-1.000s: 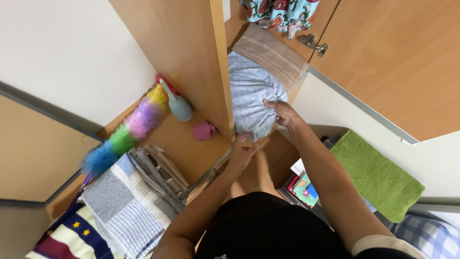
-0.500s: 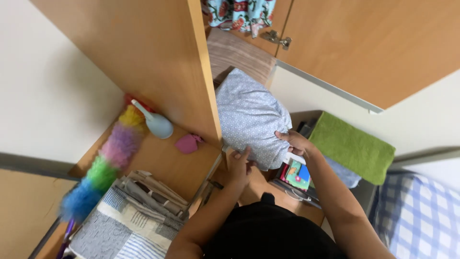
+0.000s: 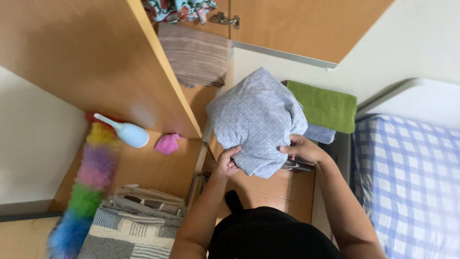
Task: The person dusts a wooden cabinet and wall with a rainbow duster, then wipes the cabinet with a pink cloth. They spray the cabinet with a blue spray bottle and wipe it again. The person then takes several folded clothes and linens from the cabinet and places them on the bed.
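Note:
A folded grey patterned cloth bundle (image 3: 258, 120) is held up in front of me by both hands. My left hand (image 3: 227, 163) grips its lower left edge and my right hand (image 3: 299, 148) grips its lower right edge. The bundle is out of the wooden wardrobe (image 3: 120, 62) and hangs in front of the open compartment. A brown striped folded cloth (image 3: 195, 55) lies on the shelf above it.
A green towel (image 3: 325, 105) lies over a bluish cloth beside a bed with a blue checked sheet (image 3: 407, 187). A rainbow duster (image 3: 86, 187), a pale blue bottle (image 3: 128, 133), a pink item (image 3: 167, 144) and folded striped fabrics (image 3: 129, 230) sit in the left compartment.
The grey bundle has come out of the wardrobe shelf and moved right and toward me in both hands. The view has swung right, showing more of the bed.

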